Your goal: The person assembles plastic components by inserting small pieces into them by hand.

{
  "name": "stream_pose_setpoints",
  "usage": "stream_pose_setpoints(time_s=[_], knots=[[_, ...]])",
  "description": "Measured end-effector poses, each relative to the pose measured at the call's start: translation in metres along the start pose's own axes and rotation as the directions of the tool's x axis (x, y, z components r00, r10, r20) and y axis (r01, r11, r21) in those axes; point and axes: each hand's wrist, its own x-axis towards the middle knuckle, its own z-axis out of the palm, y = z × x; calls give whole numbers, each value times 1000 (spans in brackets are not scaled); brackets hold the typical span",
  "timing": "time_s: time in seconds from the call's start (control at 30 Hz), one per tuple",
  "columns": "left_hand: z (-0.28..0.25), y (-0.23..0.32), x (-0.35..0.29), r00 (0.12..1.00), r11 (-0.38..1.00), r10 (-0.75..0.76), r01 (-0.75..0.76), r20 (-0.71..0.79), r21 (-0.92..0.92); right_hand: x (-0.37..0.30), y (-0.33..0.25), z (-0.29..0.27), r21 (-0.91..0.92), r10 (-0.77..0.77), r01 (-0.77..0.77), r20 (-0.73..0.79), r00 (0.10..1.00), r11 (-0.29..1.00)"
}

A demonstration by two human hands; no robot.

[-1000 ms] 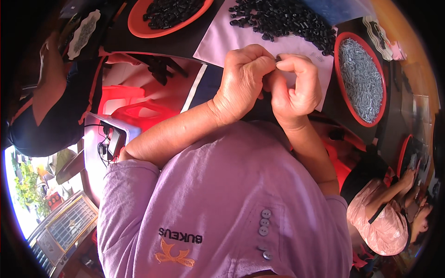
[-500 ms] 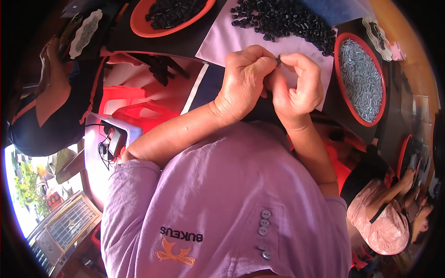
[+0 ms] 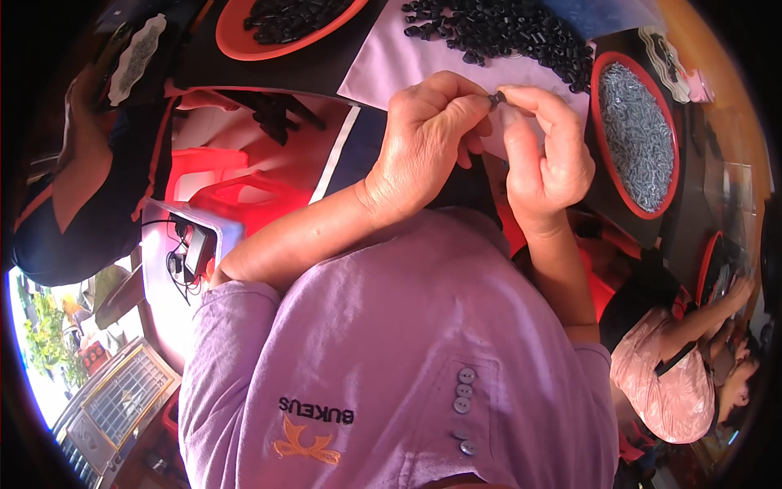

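Above the near edge of a pink cloth (image 3: pixel 371 77), my left hand (image 3: pixel 423 138) is closed, pinching a small black plastic piece (image 3: pixel 495 99) between thumb and finger. My right hand (image 3: pixel 547 151) comes at it from the other side: its index fingertip touches the piece, while its thumb stays a little apart and the other fingers curl. Fingertips partly cover the piece, so its exact shape is hidden. Just beyond, many similar short black pieces (image 3: pixel 505 33) lie heaped on the cloth. A red bowl (image 3: pixel 601 134) of small silver screws (image 3: pixel 639 138) stands to the right of my hands.
An orange-red bowl (image 3: pixel 232 45) with more black pieces stands at the far left of the dark table. Ornate white-edged trays (image 3: pixel 136 61) lie farther out. Red plastic stools (image 3: pixel 244 200) and a pale bin with cables (image 3: pixel 191 244) are at left. Other people sit on both sides.
My right hand has shifted right, its thumb drawing away from my left fingers. My left hand still pinches the black piece. The whole view has tilted slightly.
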Motion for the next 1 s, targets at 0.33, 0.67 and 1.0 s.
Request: stream_pose_setpoints(time_s=[0.33,0.67,1.0], knots=[[-3,3,0,997,974,61,-72,55,213,29,-2,-13,49,168,-185,237,957,982],[1,-2,3,997,975,64,-73,51,210,28,-2,-14,-22,126,-124,237,963,992],[9,-11,11,925,846,380,-353,11,401,33,0,-20,-9,84,-86,308,948,996]])
